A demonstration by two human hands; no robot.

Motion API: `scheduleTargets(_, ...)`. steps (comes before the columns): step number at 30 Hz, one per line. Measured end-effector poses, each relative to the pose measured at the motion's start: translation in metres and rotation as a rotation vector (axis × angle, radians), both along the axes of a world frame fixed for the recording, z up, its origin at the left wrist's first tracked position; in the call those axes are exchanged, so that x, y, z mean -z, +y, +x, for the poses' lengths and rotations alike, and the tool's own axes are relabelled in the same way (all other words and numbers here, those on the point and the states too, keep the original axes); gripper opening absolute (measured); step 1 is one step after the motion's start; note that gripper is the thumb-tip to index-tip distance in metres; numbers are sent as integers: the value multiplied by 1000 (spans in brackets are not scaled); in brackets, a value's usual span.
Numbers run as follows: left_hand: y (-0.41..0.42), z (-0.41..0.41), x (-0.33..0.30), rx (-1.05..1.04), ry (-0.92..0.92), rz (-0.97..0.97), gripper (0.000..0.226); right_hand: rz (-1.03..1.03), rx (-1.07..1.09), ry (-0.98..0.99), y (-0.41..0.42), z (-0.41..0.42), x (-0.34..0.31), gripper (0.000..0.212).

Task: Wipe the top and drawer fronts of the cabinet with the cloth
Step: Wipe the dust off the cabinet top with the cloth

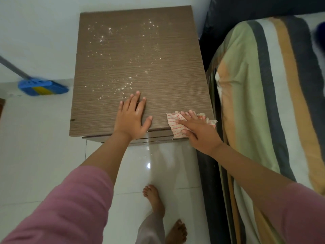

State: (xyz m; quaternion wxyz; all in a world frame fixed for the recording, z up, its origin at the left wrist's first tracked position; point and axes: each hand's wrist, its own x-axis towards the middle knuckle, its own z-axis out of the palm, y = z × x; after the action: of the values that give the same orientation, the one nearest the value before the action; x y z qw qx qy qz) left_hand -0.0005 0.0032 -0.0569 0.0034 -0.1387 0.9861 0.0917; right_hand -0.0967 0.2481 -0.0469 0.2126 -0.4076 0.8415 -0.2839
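Pressing straight, spread fingers of right hand (197, 132) onto striped cloth (175, 126) at near right corner of cabinet (140, 59) top; resting left hand (131, 115) flat, fingers slightly apart, beside it; showing white specks (123, 50) beyond, striped bedding (263, 85) alongside, blue broom (42, 87) leaning left; displaying no legible writing.

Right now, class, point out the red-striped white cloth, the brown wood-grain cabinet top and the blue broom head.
red-striped white cloth (173, 123): head view, its bare left part.
brown wood-grain cabinet top (167, 71): head view, bare right area.
blue broom head (42, 87): head view, its middle.
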Motion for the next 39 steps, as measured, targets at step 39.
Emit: scheduleTargets(39, -160, -183, -3, -159, -95, 96, 73, 164, 484, 274, -231, -299, 15, 49)
